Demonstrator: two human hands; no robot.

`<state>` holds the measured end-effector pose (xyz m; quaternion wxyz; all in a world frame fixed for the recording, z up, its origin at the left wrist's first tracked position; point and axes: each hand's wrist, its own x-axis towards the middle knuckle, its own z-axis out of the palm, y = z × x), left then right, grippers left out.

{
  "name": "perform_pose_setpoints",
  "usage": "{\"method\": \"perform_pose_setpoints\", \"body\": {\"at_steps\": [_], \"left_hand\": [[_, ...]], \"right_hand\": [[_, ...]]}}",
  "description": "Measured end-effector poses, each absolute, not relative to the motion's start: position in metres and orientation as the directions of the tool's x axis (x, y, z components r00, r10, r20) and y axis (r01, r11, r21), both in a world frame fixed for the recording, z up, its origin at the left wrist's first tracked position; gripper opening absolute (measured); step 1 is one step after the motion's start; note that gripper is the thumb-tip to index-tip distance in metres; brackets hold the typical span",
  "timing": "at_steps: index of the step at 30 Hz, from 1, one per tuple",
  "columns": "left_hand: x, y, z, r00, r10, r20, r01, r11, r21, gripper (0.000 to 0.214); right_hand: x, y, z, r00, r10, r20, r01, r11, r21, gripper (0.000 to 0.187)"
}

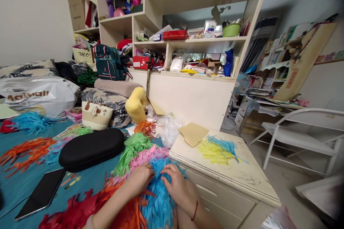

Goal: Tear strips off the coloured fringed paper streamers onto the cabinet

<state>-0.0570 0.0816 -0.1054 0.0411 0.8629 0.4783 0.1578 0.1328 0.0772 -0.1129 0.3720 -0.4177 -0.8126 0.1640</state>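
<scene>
- The blue strips lie in front of the person, between the two hands and down below them.
- The long way of the blue bunch runs from the fingers back toward the person's lap, so both hands are up at the far end.
- The left hand is by the left edge of that end. Its fingers curl in, but I can't tell if its grip is pinching a strip.
- The right hand is by the right edge, fingers bent over the blue. I can't tell if its grip is closed on any.
- Neither hand looks clearly nearer; the blue is right there for both.
- Pink strips sit just past the left hand, and orange strips are beside the blue, on its left.
</scene>
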Motion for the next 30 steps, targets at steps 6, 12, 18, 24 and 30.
{"method": "perform_pose_setpoints", "body": {"at_steps": [6, 12, 18, 24, 30], "left_hand": [[-0.050, 0.081, -0.111, 0.429, 0.866, 0.258, 0.839, -0.488, 0.241, 0.026], [-0.050, 0.077, -0.117, 0.380, 0.885, 0.269, 0.846, -0.451, 0.286, 0.022], [-0.045, 0.078, -0.115, 0.363, 0.896, 0.254, 0.860, -0.427, 0.278, 0.024], [-0.037, 0.085, -0.107, 0.342, 0.901, 0.268, 0.884, -0.405, 0.233, 0.025], [-0.037, 0.092, -0.079, 0.348, 0.873, 0.342, 0.882, -0.428, 0.196, 0.024]], "right_hand": [[0.133, 0.077, -0.113, -0.362, 0.803, 0.473, 0.562, 0.593, -0.577, 0.020], [0.134, 0.080, -0.117, -0.347, 0.811, 0.471, 0.570, 0.581, -0.580, 0.021], [0.135, 0.078, -0.117, -0.346, 0.813, 0.469, 0.575, 0.579, -0.578, 0.020], [0.134, 0.077, -0.115, -0.339, 0.812, 0.476, 0.584, 0.578, -0.570, 0.025], [0.124, 0.081, -0.110, -0.311, 0.820, 0.481, 0.603, 0.562, -0.567, 0.056]]}}
